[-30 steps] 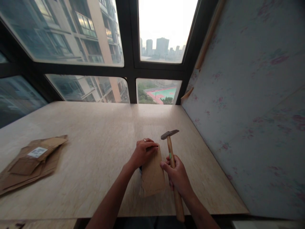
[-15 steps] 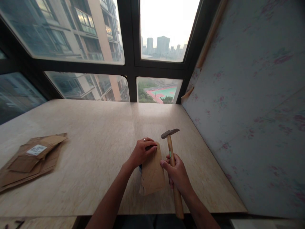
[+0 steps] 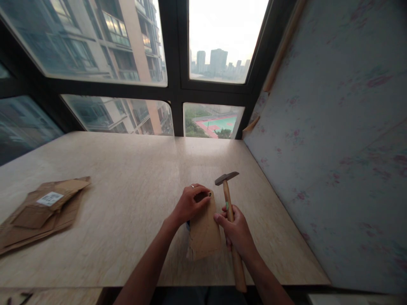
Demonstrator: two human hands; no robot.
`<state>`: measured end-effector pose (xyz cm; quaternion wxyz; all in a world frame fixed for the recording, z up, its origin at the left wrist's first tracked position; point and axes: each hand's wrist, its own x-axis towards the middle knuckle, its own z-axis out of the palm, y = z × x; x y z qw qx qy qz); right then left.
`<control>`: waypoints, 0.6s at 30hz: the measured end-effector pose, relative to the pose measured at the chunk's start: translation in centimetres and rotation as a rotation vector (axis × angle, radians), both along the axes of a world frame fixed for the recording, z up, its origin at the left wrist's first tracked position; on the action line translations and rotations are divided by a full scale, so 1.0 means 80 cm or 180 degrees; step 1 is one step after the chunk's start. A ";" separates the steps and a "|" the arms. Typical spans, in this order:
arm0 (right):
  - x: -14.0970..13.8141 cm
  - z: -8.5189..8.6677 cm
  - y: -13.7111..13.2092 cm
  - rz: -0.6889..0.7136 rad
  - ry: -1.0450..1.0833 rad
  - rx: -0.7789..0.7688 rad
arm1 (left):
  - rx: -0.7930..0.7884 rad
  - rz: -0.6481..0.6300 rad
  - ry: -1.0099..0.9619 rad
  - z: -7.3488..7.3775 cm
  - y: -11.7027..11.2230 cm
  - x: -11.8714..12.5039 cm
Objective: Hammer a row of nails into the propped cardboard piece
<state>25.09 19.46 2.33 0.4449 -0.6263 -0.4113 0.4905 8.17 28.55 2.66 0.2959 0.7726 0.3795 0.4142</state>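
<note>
My left hand (image 3: 191,204) is pinched at the far end of a thin wooden board (image 3: 205,237). Between its thumb and forefinger tips shows a small dark nail-like piece (image 3: 210,194), too small to make out fully. A ring is on one finger. My right hand (image 3: 235,228) is wrapped around the wooden handle of a hammer (image 3: 227,190), held with its metal head up and away from me. Its thumb rests by the board's right edge. Something dark, mostly hidden, lies under the board's left side, and clear wrapping shows at its near left corner.
Folded brown cardboard packaging (image 3: 47,212) with a white label lies at the left of the beige tabletop (image 3: 133,178). A patterned wall (image 3: 333,169) borders the table's right side. Dark-framed windows (image 3: 174,91) stand along the back.
Both hands stay almost in place. The left fingertips have shifted slightly, and the small dark piece at them shows more clearly. The hammer has barely moved.
</note>
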 end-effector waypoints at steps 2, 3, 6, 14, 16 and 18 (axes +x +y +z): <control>0.000 0.000 0.000 0.0016 0.0009 -0.0014 | -0.0004 0.0034 -0.0001 -0.002 -0.001 -0.001; 0.000 0.000 -0.001 0.0020 0.0012 -0.0021 | -0.0004 0.0048 -0.0002 -0.003 -0.001 -0.002; 0.000 0.000 -0.001 0.0025 0.0014 -0.0031 | -0.0025 0.0119 -0.0074 -0.006 -0.001 -0.005; -0.004 0.013 0.003 0.0091 0.0067 -0.0010 | -0.0220 0.0275 -0.0571 -0.007 -0.007 -0.013; -0.006 0.019 0.004 0.0140 0.0107 -0.0031 | -0.0201 0.0336 -0.0625 -0.006 -0.009 -0.015; -0.008 0.025 0.005 0.0201 0.0164 -0.0068 | -0.0184 0.0399 -0.0652 -0.003 -0.010 -0.016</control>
